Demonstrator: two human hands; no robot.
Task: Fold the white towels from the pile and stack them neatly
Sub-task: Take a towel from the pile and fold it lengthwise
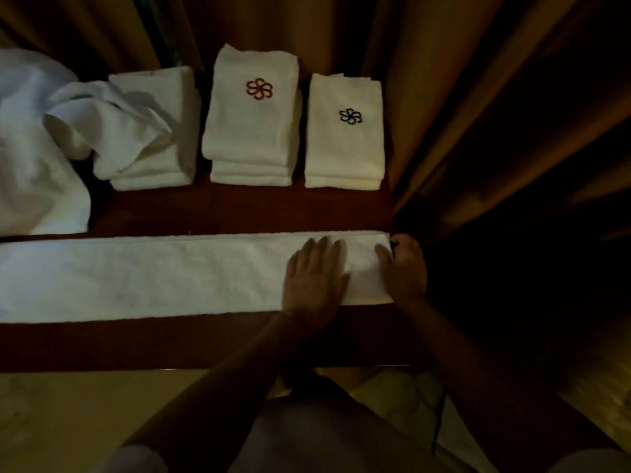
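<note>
A long white towel (146, 274), folded into a narrow strip, lies across the dark red table (205, 339). My left hand (316, 278) presses flat on it near its right end, fingers straight. My right hand (404, 268) grips the strip's right end, thumb on top and fingers curled round the edge. Behind stand three stacks of folded white towels: a left stack (153, 158) with a loose towel draped over it, a middle stack (252, 131) with a red flower emblem, a right stack (345, 145) with a dark emblem. The unfolded pile (30, 148) lies at the far left.
Brown curtains (461, 97) hang behind and to the right of the table. The table's right edge runs just past my right hand. A pale floor (85, 414) shows below the table's front edge.
</note>
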